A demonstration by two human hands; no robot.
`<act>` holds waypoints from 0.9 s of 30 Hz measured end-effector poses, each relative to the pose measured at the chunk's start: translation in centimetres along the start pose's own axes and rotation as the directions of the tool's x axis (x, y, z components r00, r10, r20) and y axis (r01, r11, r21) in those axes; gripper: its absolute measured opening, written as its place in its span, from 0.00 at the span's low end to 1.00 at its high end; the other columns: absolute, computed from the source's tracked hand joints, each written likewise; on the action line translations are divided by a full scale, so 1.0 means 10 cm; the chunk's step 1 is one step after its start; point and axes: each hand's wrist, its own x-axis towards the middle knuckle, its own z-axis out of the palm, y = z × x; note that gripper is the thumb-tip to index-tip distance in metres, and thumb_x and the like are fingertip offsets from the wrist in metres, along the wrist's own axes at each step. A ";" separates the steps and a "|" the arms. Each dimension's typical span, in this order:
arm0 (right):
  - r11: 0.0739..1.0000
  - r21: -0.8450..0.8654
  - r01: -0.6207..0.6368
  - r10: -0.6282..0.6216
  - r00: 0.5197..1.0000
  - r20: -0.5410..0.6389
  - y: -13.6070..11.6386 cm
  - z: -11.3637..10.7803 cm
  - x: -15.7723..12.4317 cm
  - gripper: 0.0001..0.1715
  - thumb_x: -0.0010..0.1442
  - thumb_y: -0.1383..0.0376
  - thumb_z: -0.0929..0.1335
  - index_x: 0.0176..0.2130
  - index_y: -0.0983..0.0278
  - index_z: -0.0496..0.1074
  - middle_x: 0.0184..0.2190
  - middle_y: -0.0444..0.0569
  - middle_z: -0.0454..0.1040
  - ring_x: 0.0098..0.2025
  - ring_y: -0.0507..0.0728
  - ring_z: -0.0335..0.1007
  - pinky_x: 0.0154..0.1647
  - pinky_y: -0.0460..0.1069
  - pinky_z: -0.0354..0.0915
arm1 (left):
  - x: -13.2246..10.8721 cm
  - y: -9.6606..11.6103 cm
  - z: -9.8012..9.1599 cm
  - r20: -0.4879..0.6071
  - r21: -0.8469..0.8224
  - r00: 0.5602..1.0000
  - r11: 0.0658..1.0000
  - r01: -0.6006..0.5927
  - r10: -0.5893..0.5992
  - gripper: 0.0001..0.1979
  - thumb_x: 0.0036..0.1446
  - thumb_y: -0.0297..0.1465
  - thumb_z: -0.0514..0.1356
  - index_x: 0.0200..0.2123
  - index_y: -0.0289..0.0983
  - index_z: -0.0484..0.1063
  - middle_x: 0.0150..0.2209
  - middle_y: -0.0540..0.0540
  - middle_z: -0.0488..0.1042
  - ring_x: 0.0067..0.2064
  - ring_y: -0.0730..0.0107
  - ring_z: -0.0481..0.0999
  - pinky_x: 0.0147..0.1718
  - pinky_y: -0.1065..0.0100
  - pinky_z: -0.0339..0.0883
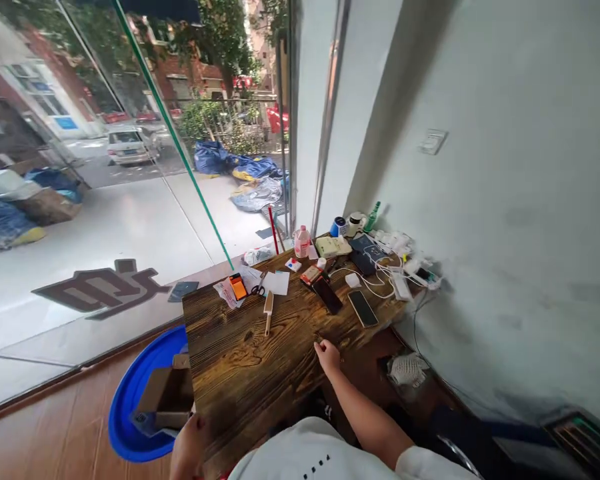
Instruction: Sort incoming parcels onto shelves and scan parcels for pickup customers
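Observation:
My right hand (327, 355) rests at the near edge of the wooden table (250, 353), its fingers curled closed. Whether anything small is inside them cannot be seen. At the table's left front edge, my left hand (191, 433) is closed too, slightly blurred, and what it grips, if anything, is hidden. Closest to the right hand lie a phone with a dark screen (363, 309) and another dark phone (327, 295). A knife-shaped tool with a tan handle (269, 313) lies mid-table, with black-handled scissors (259, 288) behind it.
Along the back stand a pink-labelled bottle (303, 241), a blue cup (339, 227) and a green bottle (373, 217). White cables (380, 280) tangle at right. An orange-and-black item (237, 287) and papers (277, 283) lie left. A blue tub (125, 407) holds a cardboard box (166, 393).

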 end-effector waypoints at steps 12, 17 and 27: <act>0.932 0.111 0.344 -0.355 0.815 0.458 -2.26 1.95 1.57 0.36 0.47 0.52 0.73 0.50 0.67 0.67 0.45 0.57 0.73 0.47 0.63 0.69 0.46 0.52 0.64 | 0.77 1.43 0.36 -0.178 -0.458 0.918 0.856 0.240 -0.353 0.17 0.45 0.44 0.57 0.19 0.43 0.53 0.17 0.53 0.60 0.23 0.63 0.65 0.26 0.64 0.56; 0.978 -0.095 0.184 -0.113 0.858 0.501 -2.78 2.88 1.69 0.38 0.45 0.55 0.75 0.50 0.72 0.65 0.51 0.69 0.69 0.49 0.69 0.69 0.44 0.57 0.66 | 2.39 1.72 0.21 -0.193 -0.575 0.905 0.790 0.210 -0.380 0.18 0.50 0.46 0.60 0.36 0.37 0.69 0.34 0.44 0.76 0.37 0.61 0.76 0.37 0.66 0.65; 0.977 0.211 -0.045 -0.078 0.838 0.540 -2.17 2.79 1.96 0.19 0.60 0.57 0.59 0.45 0.65 0.67 0.35 0.50 0.78 0.26 0.55 0.75 0.24 0.47 0.69 | 3.78 1.62 -0.05 -0.229 -0.646 0.847 0.726 0.236 -0.480 0.15 0.59 0.40 0.54 0.39 0.35 0.73 0.37 0.38 0.79 0.39 0.55 0.77 0.37 0.63 0.64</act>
